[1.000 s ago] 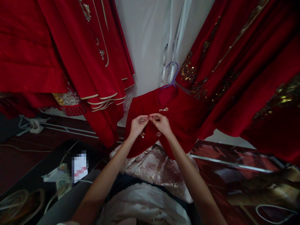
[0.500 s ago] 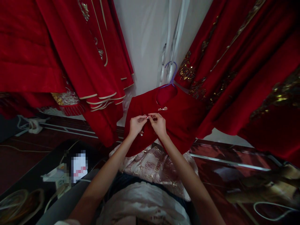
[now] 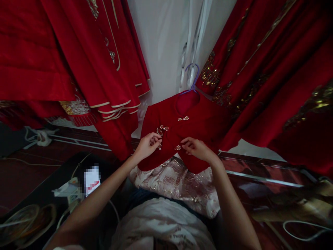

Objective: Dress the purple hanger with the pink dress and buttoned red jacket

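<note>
Red jacket (image 3: pixel 208 126) gapes at its lowest pearl clasp (image 3: pixel 177 147). Left hand (image 3: pixel 147 145) and right hand (image 3: pixel 196 148) pinch the edges, apart; keep them level.

red jacket (image 3: pixel 197 125) on hanger, front unfastened

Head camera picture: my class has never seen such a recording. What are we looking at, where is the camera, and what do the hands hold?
The camera sits on a person's head, looking forward and down, so the bare arms reach in from below. There is no machine. The left hand and right hand each pinch a front edge of a red jacket, near its lowest pearl clasps. The jacket hangs on a purple hanger. Beneath lies pale gold cloth; more red clothes hang on both sides.
</note>
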Available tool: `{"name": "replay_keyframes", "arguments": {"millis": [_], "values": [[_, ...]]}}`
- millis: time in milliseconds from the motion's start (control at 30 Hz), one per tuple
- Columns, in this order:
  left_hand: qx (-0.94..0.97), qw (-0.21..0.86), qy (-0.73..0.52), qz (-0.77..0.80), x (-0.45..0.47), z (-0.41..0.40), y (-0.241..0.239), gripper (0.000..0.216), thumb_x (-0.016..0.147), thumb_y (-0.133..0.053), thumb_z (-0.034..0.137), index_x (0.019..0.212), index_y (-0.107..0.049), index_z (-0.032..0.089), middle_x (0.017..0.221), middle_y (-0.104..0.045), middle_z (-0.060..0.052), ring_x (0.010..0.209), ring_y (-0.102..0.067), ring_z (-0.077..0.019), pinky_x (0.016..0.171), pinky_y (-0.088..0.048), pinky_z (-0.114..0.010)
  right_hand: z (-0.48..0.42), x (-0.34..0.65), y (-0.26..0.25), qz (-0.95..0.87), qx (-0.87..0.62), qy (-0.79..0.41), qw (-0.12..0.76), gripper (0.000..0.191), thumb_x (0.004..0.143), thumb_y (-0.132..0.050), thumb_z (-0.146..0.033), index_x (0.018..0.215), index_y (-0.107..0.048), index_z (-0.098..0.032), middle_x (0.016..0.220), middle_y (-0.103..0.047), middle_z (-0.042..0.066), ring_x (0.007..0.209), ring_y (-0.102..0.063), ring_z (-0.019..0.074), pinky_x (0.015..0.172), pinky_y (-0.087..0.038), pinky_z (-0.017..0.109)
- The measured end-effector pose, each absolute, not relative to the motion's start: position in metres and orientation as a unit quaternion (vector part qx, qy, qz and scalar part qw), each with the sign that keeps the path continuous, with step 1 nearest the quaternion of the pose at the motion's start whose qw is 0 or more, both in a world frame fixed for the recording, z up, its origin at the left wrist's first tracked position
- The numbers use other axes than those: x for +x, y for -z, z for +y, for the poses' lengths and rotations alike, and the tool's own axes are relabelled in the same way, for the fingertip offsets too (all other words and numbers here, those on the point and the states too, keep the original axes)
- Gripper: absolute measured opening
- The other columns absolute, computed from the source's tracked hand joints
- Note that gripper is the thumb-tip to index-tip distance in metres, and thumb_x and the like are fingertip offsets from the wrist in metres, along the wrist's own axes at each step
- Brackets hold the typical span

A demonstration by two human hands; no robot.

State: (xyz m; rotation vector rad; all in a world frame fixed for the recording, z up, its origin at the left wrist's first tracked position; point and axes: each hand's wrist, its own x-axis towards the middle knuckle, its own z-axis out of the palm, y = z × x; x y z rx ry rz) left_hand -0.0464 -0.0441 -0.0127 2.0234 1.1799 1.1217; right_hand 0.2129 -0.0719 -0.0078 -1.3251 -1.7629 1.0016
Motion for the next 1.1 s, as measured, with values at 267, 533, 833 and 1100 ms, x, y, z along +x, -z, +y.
{"name": "replay_keyframes", "arguments": {"millis": [267, 533, 833, 1100], "values": [[0.841, 0.140, -0.258, 0.455, -0.045, -0.070, 0.004, 0.021, 0.073, -0.068, 0.032, 0.091, -0.061, 0.025, 0.073, -0.062, 0.003, 0.059, -0.056, -0.0128, 0.053, -0.037, -0.023, -0.071, 0.191, 0.020, -0.727, -0.548, -0.262, 0.321, 0.029, 0.067, -0.072, -0.022, 0.090, -0.055, -0.020, 0.074, -0.063, 0.000, 0.062, -0.060, 0.0135, 0.057, -0.046, 0.025], [0.837, 0.152, -0.270, 0.451, -0.052, -0.064, 0.018, 0.014, 0.080, -0.059, 0.021, 0.094, -0.060, 0.024, 0.082, -0.063, 0.000, 0.068, -0.059, -0.0140, 0.061, -0.044, -0.023, -0.061, 0.181, 0.029, -0.719, -0.537, -0.257, 0.357, 0.023, 0.064, -0.063, -0.013, 0.082, -0.050, -0.021, 0.068, -0.057, -0.004, 0.060, -0.055, 0.0118, 0.057, -0.042, 0.023], [0.807, 0.235, -0.310, 0.444, -0.052, -0.058, 0.013, 0.013, 0.083, -0.060, 0.033, 0.081, -0.064, 0.020, 0.074, -0.068, -0.001, 0.063, -0.063, -0.0132, 0.059, -0.047, -0.023, -0.087, 0.204, -0.026, -0.686, -0.382, -0.500, 0.366, 0.030, 0.066, -0.072, -0.020, 0.084, -0.048, -0.021, 0.075, -0.054, -0.005, 0.063, -0.053, 0.0086, 0.059, -0.045, 0.022], [0.752, 0.315, -0.342, 0.467, -0.048, -0.053, 0.032, 0.010, 0.070, -0.064, 0.015, 0.080, -0.065, 0.017, 0.074, -0.070, -0.002, 0.069, -0.068, -0.0141, 0.066, -0.054, -0.023, -0.076, 0.128, 0.037, -0.694, -0.467, -0.339, 0.430, 0.026, 0.069, -0.061, -0.015, 0.090, -0.047, -0.021, 0.073, -0.057, -0.003, 0.064, -0.057, 0.0117, 0.059, -0.048, 0.023]]}}
